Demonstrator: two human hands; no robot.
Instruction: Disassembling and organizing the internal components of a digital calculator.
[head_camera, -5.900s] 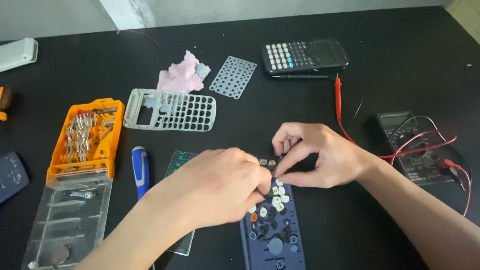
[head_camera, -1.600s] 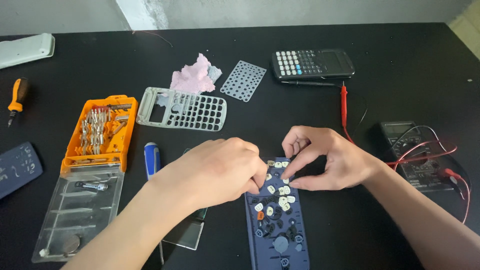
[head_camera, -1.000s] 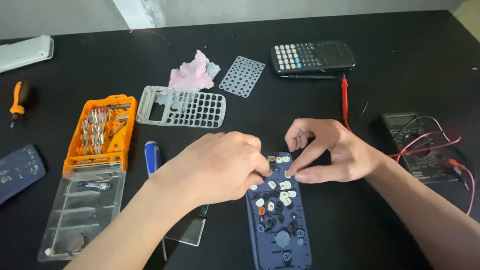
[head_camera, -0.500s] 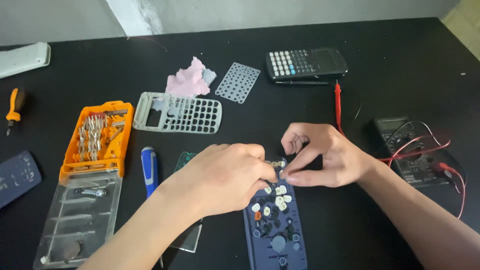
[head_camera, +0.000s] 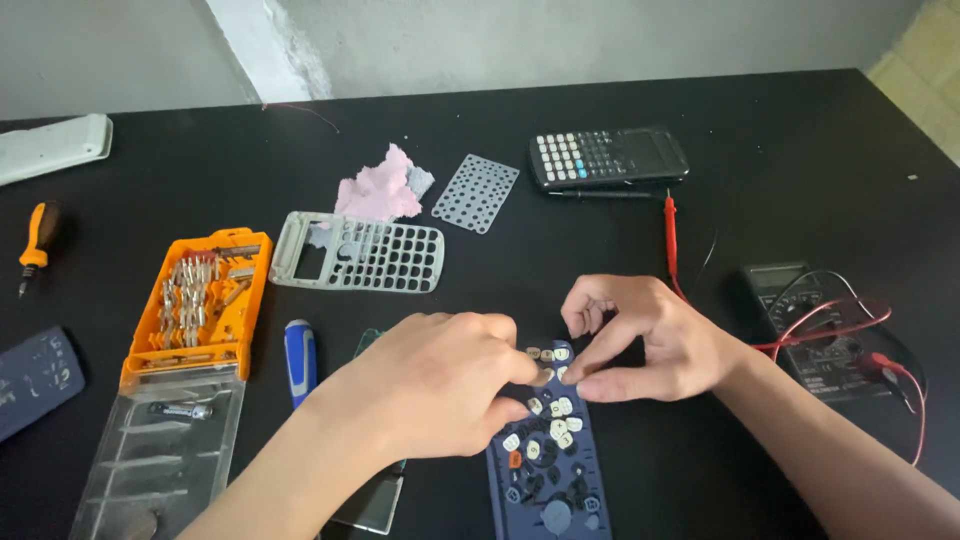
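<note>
A dark blue calculator shell (head_camera: 548, 470) lies face up on the black table (head_camera: 780, 130), with several small white and orange key caps (head_camera: 556, 420) loose in its upper half. My left hand (head_camera: 440, 385) rests over the shell's left edge, its fingertips pinched at the key caps near the top. My right hand (head_camera: 640, 340) sits at the shell's top right corner, thumb and forefinger pressed together beside the same keys. Whether either pinch holds a cap is hidden by the fingers.
A grey calculator front frame (head_camera: 360, 252), pink cloth (head_camera: 378, 190), perforated key mat (head_camera: 476, 192) and whole black calculator (head_camera: 608, 156) lie farther back. An orange bit case (head_camera: 198, 305), its clear lid (head_camera: 160, 455) and a blue screwdriver (head_camera: 300, 358) lie left. A multimeter (head_camera: 812, 318) with red leads sits right.
Both hands have stayed at the top of the blue shell, fingers shifting slightly among the key caps. The view has wobbled a little; nothing else on the table moved.
</note>
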